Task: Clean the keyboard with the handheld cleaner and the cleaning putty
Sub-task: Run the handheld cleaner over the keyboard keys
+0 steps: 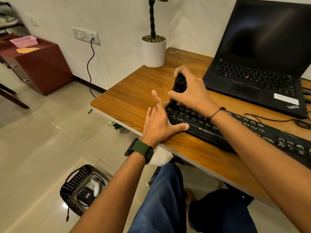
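A black keyboard [239, 130] lies slanted on the wooden desk [134, 96], in front of the laptop. My right hand [190, 89] grips a black handheld cleaner [178, 86], which stands nearly upright with its lower end on the keyboard's left corner. My left hand [159, 120] rests flat at that same left end, fingers spread and straight, thumb along the keyboard's front edge. I see no cleaning putty in this view.
An open black laptop [262, 64] stands behind the keyboard. A white plant pot [154, 51] sits at the desk's back corner. On the floor to the left is a black basket [80, 189] with gadgets; a cable [90, 68] hangs from the wall socket.
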